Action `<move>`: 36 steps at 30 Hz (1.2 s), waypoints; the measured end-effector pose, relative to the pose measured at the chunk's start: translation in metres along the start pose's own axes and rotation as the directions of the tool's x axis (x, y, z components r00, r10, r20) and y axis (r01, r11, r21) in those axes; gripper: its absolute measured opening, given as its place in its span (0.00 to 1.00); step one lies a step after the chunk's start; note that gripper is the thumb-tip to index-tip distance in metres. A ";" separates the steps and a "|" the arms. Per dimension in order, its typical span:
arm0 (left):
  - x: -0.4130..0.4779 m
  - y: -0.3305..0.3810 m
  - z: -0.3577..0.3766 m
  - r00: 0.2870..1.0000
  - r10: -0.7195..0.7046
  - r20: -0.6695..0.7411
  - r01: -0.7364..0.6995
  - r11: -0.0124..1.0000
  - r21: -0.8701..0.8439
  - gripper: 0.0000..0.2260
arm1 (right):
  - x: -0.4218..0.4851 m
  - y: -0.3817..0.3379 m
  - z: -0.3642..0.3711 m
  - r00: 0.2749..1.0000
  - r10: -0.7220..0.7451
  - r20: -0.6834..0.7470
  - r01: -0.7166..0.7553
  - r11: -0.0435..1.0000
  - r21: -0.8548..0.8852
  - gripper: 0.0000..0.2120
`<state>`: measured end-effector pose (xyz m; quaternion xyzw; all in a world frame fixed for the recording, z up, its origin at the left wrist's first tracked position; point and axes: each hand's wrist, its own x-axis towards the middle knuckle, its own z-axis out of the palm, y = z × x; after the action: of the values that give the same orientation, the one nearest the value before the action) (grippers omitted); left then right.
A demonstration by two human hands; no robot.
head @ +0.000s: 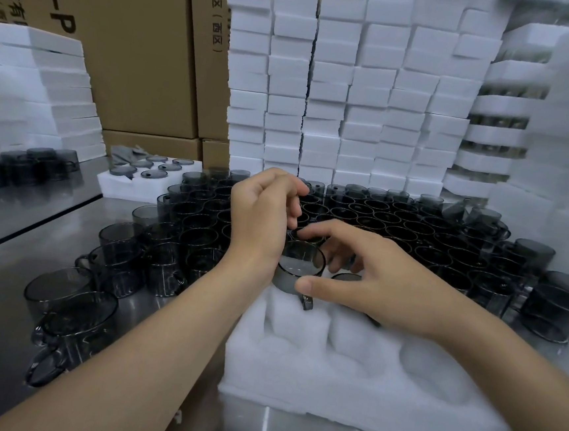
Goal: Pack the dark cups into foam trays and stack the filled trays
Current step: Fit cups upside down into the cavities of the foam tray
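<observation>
Behind your bench (10,225) rises a wall of stacked white foam blocks (355,101), with cardboard boxes (135,58) to its left. Loose dark cups (396,221) crowd the steel surface in a broad field, more of them spilling toward your left side. Right in front of you sits a foam tray (331,374), its near pockets bare. Your right hand (384,279) spans a dark cup (301,268) standing in the tray's far-left pocket, handle toward you: thumb on the near wall, index finger curved over the far rim. Your left hand (262,220) hovers curled over that far rim, but whether its fingertips grip anything is hidden. A second cup rim (346,276) shows under your right fingers.
</observation>
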<state>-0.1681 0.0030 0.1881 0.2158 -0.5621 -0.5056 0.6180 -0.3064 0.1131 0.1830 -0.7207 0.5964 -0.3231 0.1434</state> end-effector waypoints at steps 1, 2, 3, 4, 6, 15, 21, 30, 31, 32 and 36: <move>0.000 0.000 0.000 1.000 0.005 0.001 -0.005 1.000 0.006 0.08 | 0.000 0.001 0.000 1.000 -0.008 -0.004 0.008 1.000 -0.025 0.26; 0.000 -0.001 -0.001 1.000 0.008 0.003 -0.008 1.000 0.012 0.08 | 0.000 0.002 0.000 1.000 -0.014 -0.012 0.014 0.999 -0.050 0.26; 0.000 -0.001 -0.001 1.000 0.009 0.003 -0.009 1.000 0.016 0.08 | 0.000 0.002 0.000 1.000 -0.014 -0.024 0.013 0.997 -0.071 0.26; 0.000 -0.001 -0.001 1.000 0.011 0.002 -0.011 1.000 0.019 0.08 | 0.001 0.003 -0.001 0.999 -0.014 -0.032 0.010 0.995 -0.098 0.26; 0.000 -0.001 -0.001 1.000 0.019 -0.001 -0.019 1.000 0.022 0.08 | 0.003 0.005 -0.001 1.000 -0.016 -0.017 0.013 0.980 -0.198 0.29; 0.005 -0.004 -0.005 0.996 0.072 -0.052 -0.069 0.995 0.068 0.10 | 0.006 0.011 0.003 0.999 0.047 -0.016 -0.050 0.965 -0.256 0.34; 0.011 -0.008 -0.012 0.993 0.111 0.045 -0.119 0.958 0.261 0.09 | 0.005 0.008 0.003 0.996 0.080 0.031 -0.076 0.992 -0.102 0.22; 0.009 -0.026 -0.023 0.906 -0.008 0.422 -0.384 0.399 0.833 0.03 | 0.004 0.045 -0.053 0.703 0.230 -0.673 -0.156 0.973 0.170 0.08; 0.010 -0.026 -0.023 0.911 -0.027 0.411 -0.370 0.383 0.846 0.02 | 0.001 0.053 -0.060 0.705 0.236 -0.669 -0.213 0.970 0.117 0.08; 0.010 -0.025 -0.024 0.917 -0.042 0.398 -0.353 0.379 0.855 0.02 | -0.001 0.059 -0.065 0.718 0.245 -0.651 -0.273 0.960 0.060 0.08; 0.010 -0.024 -0.023 0.936 -0.114 0.333 -0.261 0.413 0.873 0.03 | -0.007 0.076 -0.075 0.824 0.356 -0.441 -0.446 0.887 -0.117 0.08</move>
<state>-0.1580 -0.0220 0.1662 0.3984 -0.8521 -0.1222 0.3167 -0.4133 0.1146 0.1916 -0.5059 0.7831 -0.3618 0.0023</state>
